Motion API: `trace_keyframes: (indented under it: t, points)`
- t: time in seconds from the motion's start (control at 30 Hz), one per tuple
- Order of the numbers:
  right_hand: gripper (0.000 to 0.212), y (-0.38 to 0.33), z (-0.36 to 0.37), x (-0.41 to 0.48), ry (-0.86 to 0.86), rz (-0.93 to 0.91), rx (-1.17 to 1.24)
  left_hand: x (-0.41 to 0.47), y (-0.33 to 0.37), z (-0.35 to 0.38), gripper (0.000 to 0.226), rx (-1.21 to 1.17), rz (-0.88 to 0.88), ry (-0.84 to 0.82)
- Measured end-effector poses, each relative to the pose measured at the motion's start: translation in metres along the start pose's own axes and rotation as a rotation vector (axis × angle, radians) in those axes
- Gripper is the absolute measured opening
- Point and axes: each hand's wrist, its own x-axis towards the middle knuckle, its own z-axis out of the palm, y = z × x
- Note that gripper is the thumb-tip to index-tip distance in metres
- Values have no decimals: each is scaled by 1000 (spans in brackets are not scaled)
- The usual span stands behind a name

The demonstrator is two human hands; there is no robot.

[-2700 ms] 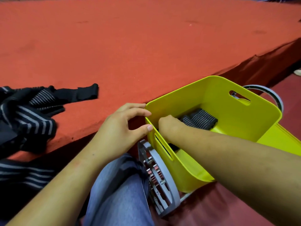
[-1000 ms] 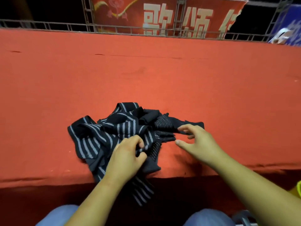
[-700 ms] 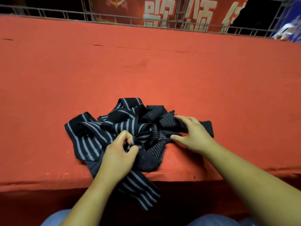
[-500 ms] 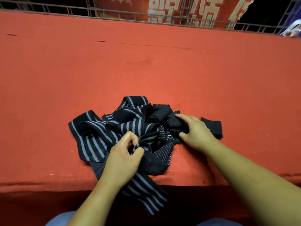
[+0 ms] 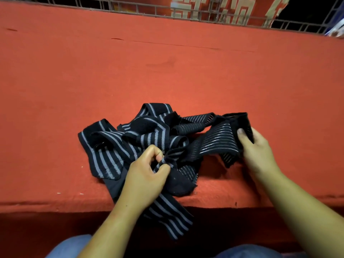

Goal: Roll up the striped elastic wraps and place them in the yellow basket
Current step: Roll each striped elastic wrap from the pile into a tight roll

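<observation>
A tangled pile of black elastic wraps with grey stripes [image 5: 134,138] lies on the red carpeted platform [image 5: 167,75] near its front edge. One strip hangs over the edge toward my knees. My left hand [image 5: 145,181] pinches a bunched fold at the front of the pile. My right hand [image 5: 258,151] grips the black end of a finely striped wrap [image 5: 217,142], pulled out to the right and stretched between the pile and my fingers. The yellow basket is out of view.
The platform's front edge [image 5: 55,205] drops to a dark gap just before my jeans-clad knees [image 5: 70,246]. A metal railing [image 5: 204,13] and a red banner with pale characters run along the far side.
I left the yellow basket and turned to the pile. My right hand took hold of a wrap end and drew it out to the right; my left hand stays pinched on the pile.
</observation>
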Motion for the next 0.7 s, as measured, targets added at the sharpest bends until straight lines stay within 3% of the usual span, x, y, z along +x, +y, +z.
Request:
trace_keyframes:
  t: [0.13,0.23,0.33,0.4,0.5,0.6,0.7]
  points:
    - [17,-16,-3,-26,-11,204,418,-2,1,2,20,19,0,-7]
    - [18,-27,-1,-47,-57,261,521,-3,2,2,19,42,4,-15]
    - [17,-29,4,-64,-82,118,280,-9,4,2,43,50,16,-79]
    - [16,-32,9,-73,-138,-12,85,-19,8,4,69,81,136,-82]
    - [15,-33,16,-82,-228,-82,26,-32,19,17,91,215,322,-98]
    - [13,-30,20,-86,-259,-94,30,-33,22,25,82,291,357,-86]
    - [12,-23,12,-87,-221,-25,94,-27,19,14,69,242,280,11]
